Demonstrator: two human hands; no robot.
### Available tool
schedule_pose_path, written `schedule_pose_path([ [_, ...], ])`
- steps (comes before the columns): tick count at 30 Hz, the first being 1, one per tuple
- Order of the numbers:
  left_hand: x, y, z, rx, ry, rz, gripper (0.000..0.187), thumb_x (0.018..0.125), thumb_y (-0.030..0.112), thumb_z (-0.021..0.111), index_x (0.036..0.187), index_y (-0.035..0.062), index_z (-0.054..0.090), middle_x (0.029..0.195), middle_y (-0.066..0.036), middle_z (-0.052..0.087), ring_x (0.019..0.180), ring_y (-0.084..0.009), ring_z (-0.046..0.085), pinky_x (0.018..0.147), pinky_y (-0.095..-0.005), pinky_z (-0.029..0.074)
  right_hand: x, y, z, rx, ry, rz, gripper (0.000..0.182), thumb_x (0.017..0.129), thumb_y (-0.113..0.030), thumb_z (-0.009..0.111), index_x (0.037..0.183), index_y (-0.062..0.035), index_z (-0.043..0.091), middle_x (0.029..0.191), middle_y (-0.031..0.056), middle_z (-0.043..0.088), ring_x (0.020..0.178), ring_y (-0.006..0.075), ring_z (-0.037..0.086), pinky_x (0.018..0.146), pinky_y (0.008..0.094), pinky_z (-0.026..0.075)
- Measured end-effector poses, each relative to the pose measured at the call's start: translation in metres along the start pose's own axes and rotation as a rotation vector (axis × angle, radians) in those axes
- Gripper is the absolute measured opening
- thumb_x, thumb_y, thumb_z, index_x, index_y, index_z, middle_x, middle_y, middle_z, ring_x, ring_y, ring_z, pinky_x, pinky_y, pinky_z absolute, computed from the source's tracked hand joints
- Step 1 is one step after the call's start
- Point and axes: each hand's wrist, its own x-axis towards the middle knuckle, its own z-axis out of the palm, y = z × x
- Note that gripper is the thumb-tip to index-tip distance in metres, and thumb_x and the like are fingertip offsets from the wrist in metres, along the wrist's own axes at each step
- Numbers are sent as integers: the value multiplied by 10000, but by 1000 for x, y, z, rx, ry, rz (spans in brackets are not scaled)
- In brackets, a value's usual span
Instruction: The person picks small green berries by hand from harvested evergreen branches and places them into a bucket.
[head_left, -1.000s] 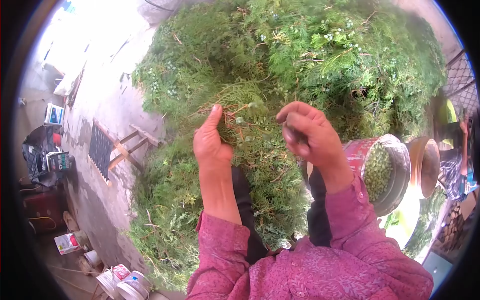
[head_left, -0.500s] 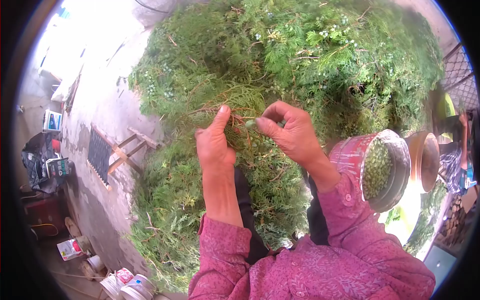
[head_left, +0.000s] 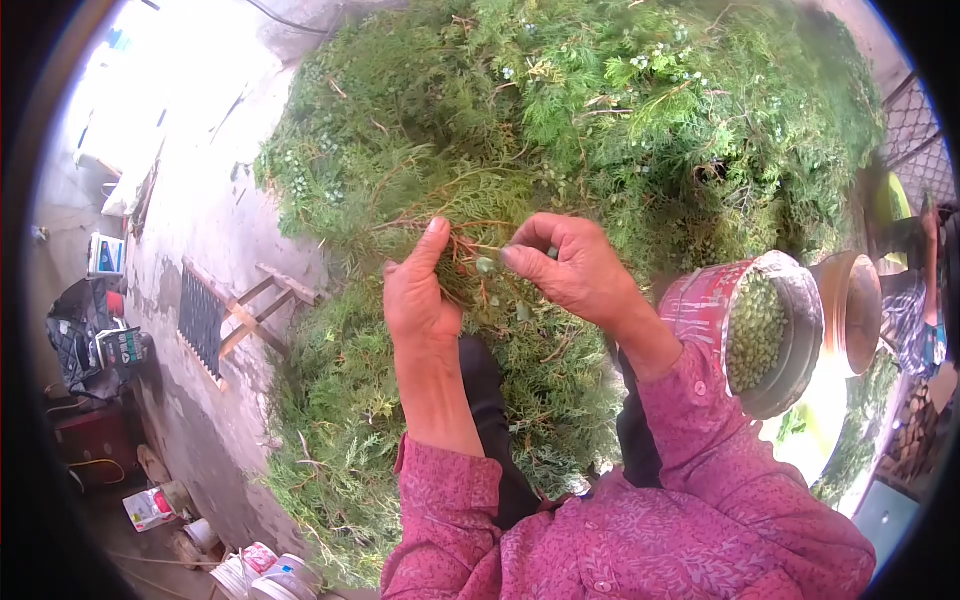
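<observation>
Left hand point(head_left: 420, 295) is wrapped around a green sprig point(head_left: 470, 235), thumb up along it, fingers closed on the stems, holding it just above the dark trouser legs point(head_left: 487, 400). Right hand point(head_left: 575, 270) is right beside it, thumb and forefinger pinched on a small green seed cone point(head_left: 487, 265) that sits on that sprig, the other fingers curled in. Behind both hands, the big heap of cut green branches point(head_left: 600, 110) fills the upper view. Just right of the right wrist stands a red tin point(head_left: 705, 305), tilted in view, full of picked green cones point(head_left: 755, 335). Beyond the tin, a brown pot point(head_left: 850, 310). Left of the heap, a wooden frame point(head_left: 240, 310) lies on the concrete floor point(head_left: 200, 210).
</observation>
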Motion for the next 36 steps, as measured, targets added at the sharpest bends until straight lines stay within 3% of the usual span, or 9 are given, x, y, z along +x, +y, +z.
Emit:
schedule_pose_path([
  [4,6,-6,-3,-13,54,19,105,805,66,608,882,4,570,780,-90,617,660,-189,611,563,-324,522,-5,-12,-1,323,-229,256,162,801,-185,621,751,-33,593,588,-29,527,537,35,470,433,186,340],
  [8,8,16,-15,-83,53,-77,82,814,103,605,834,35,563,737,-75,604,601,-186,586,508,-322,500,-12,-13,-15,452,-156,168,102,834,-143,558,812,-44,572,623,-7,551,531,50,505,408,167,341],
  [10,10,17,-23,-48,18,-108,96,828,140,592,821,56,546,710,-71,592,577,-188,570,462,-321,473,-2,-6,-23,888,-85,120,88,863,-106,478,898,-48,533,751,48,586,574,86,552,411,164,357],
  [11,10,17,-24,-47,16,-109,96,828,140,592,821,56,546,710,-71,592,577,-188,570,462,-321,473,-3,-6,-27,892,-33,161,114,873,-93,439,965,-56,496,884,93,587,644,106,576,413,168,361],
  [14,9,19,-18,-72,54,-131,110,846,158,564,837,55,525,674,-64,565,545,-174,530,453,-313,426,1,-3,-26,951,-54,235,115,876,-136,470,962,-64,498,921,86,576,683,110,573,421,164,361],
  [19,1,23,-14,-316,-85,-281,141,860,172,543,794,69,473,604,-30,466,498,-131,372,473,-290,332,3,9,-16,761,38,313,246,865,-271,549,998,-69,510,901,51,566,667,98,555,430,156,353],
  [23,-5,23,-6,-312,-55,-300,150,859,179,546,786,75,465,604,-25,461,505,-129,365,470,-285,331,4,5,-3,718,-66,298,344,826,-358,605,1005,-74,528,864,16,551,658,70,543,430,150,341],
  [30,-1,20,-12,-246,-93,-275,157,862,186,537,787,65,469,612,-33,484,497,-132,398,473,-283,340,7,8,4,772,-119,206,277,810,-300,641,924,-56,574,703,-28,540,538,41,501,418,151,338],
  [36,11,16,-25,-130,25,-174,145,854,183,543,853,41,514,677,-73,568,498,-178,532,457,-324,456,0,-4,8,443,-70,196,190,821,-218,632,871,-43,577,654,-24,541,501,18,461,401,142,338],
])
